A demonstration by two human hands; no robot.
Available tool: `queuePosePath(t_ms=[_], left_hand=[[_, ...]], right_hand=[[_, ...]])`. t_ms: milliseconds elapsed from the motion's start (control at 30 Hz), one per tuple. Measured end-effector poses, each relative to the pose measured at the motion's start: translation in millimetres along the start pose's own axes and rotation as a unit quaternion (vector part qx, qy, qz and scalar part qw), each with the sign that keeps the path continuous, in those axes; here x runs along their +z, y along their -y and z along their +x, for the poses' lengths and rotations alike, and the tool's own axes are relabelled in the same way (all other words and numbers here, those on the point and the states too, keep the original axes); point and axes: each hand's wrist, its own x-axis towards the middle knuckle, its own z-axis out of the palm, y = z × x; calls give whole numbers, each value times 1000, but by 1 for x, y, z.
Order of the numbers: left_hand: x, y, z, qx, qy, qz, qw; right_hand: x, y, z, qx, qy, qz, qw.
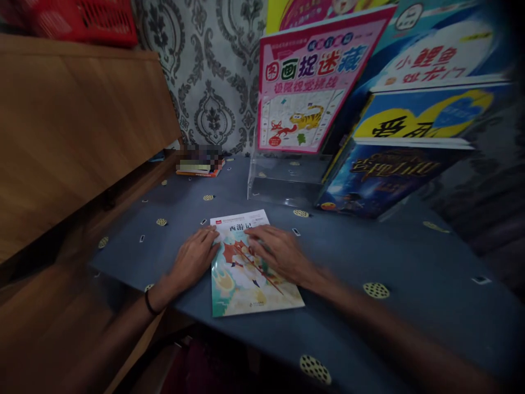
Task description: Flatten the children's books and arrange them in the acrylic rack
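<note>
A closed paperback book lies flat on the table near its front edge, its cover showing a figure in red and white with a long staff on a teal and cream ground. My left hand, a dark band round its wrist, rests at the book's upper left edge with its fingertips on the cover. From the right, my right hand reaches over the book, fingers stretched out and touching the cover below the title. Neither hand grips the book; both have their fingers laid out.
A clear acrylic stand on the patterned blue-grey table holds a pink picture book. Beside it stand several more books, including a dark blue one. A small book stack lies at the back left, near a wooden cabinet carrying a red basket.
</note>
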Motion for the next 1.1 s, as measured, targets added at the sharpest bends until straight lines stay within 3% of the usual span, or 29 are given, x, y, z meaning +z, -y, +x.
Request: queuePosePath(t_ms=[167,300,433,733,933,1100], left_hand=[[3,0,-6,-4,7,17,1000],[0,-4,-4,-7,16,25,1000],[-1,-6,-2,0,18,23,1000],[-2,-8,-1,-1,61,51,997],[-9,-7,-3,-13,78,60,995],[-14,-10,-3,-17,77,53,995]], right_hand=[[37,15,48,-89,109,45,989],[55,16,68,-98,144,52,983],[58,12,71,-96,160,49,981],[66,-6,65,-97,136,-4,986],[67,-35,59,-162,110,-73,978],[56,-52,51,-107,91,-111,984]])
